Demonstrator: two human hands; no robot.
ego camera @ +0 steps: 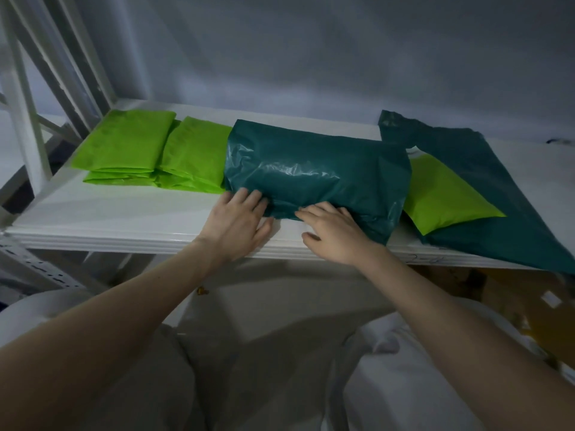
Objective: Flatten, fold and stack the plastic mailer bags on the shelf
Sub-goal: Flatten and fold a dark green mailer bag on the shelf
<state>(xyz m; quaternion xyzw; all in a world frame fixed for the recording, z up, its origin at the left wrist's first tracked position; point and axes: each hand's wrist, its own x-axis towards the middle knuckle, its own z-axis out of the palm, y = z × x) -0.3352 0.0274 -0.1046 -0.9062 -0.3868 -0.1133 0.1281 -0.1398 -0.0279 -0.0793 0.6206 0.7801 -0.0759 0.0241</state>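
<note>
On the white shelf (124, 213), flat hands (239, 222) (333, 234) press a glossy, folded teal mailer (317, 169).

White shelf (130, 213) carries everything. Left end: two stacks of folded lime-green bags (124, 144) & (194, 154), side by side, touching. Middle: folded dark teal bag (317, 169), its left edge against the 2nd green stack. Right: unfolded teal bag (485, 181) spread flat, hanging over front edge, w/ one lime-green bag (441, 191) on top.
</note>
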